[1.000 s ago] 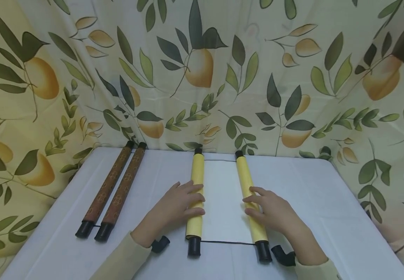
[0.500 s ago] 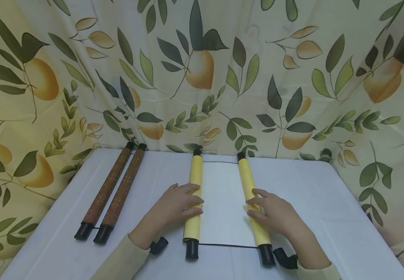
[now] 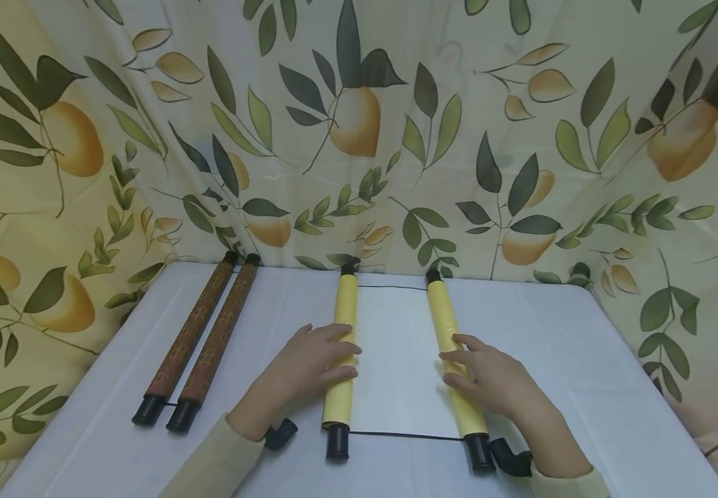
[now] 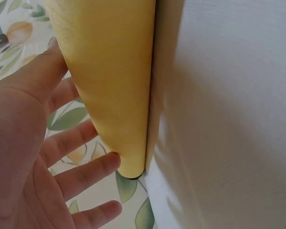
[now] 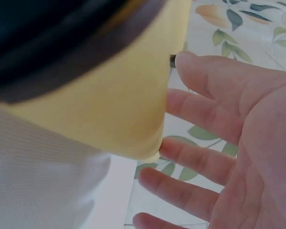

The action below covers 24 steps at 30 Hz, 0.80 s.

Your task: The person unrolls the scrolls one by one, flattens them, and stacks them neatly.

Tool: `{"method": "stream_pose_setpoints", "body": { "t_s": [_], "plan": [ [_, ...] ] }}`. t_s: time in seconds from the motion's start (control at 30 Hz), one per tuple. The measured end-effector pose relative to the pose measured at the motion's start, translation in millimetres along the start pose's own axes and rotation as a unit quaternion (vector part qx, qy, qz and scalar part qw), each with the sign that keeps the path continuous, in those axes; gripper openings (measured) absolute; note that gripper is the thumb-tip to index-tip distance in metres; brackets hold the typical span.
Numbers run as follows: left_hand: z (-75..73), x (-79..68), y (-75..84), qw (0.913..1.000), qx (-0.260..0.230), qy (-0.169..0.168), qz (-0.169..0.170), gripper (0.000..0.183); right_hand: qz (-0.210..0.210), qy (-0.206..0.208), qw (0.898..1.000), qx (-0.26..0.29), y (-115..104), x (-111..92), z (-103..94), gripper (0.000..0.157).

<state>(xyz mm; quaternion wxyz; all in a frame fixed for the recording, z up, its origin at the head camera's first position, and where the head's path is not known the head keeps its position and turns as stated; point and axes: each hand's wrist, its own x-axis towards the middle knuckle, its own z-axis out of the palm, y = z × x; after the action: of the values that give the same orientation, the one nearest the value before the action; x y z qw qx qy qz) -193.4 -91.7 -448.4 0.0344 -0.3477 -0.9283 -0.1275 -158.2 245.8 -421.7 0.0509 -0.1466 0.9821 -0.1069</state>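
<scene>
A yellow-backed scroll with black rod ends lies partly unrolled on the white-covered table. Its white inner sheet shows between the two rolls. My left hand rests over the left roll, fingertips reaching across onto its inner side. In the left wrist view its fingers are extended and spread against the yellow roll. On the right roll lies my right hand, fingers across the top. The right wrist view has that hand's straight, spread fingers beside the yellow roll.
Two brown patterned rolls with black ends, joined by a thin dark line, lie to the left on the table. A fruit-and-leaf curtain hangs behind the table's far edge. Black camera mounts sit at the wrists.
The yellow rolls have moved apart, the left one leftward and the right one rightward, each with its hand. More white sheet shows between them. The brown rolls stay put.
</scene>
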Motion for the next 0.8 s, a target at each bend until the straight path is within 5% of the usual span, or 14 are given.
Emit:
{"method": "stream_pose_setpoints", "body": {
  "t_s": [0.8],
  "plan": [
    [-6.3, -1.9, -4.3, 0.9991, -0.012, -0.011, -0.039, 0.039, 0.037, -0.057, 0.997, 0.029, 9, -6, -12.3, 0.047]
  ]
}}
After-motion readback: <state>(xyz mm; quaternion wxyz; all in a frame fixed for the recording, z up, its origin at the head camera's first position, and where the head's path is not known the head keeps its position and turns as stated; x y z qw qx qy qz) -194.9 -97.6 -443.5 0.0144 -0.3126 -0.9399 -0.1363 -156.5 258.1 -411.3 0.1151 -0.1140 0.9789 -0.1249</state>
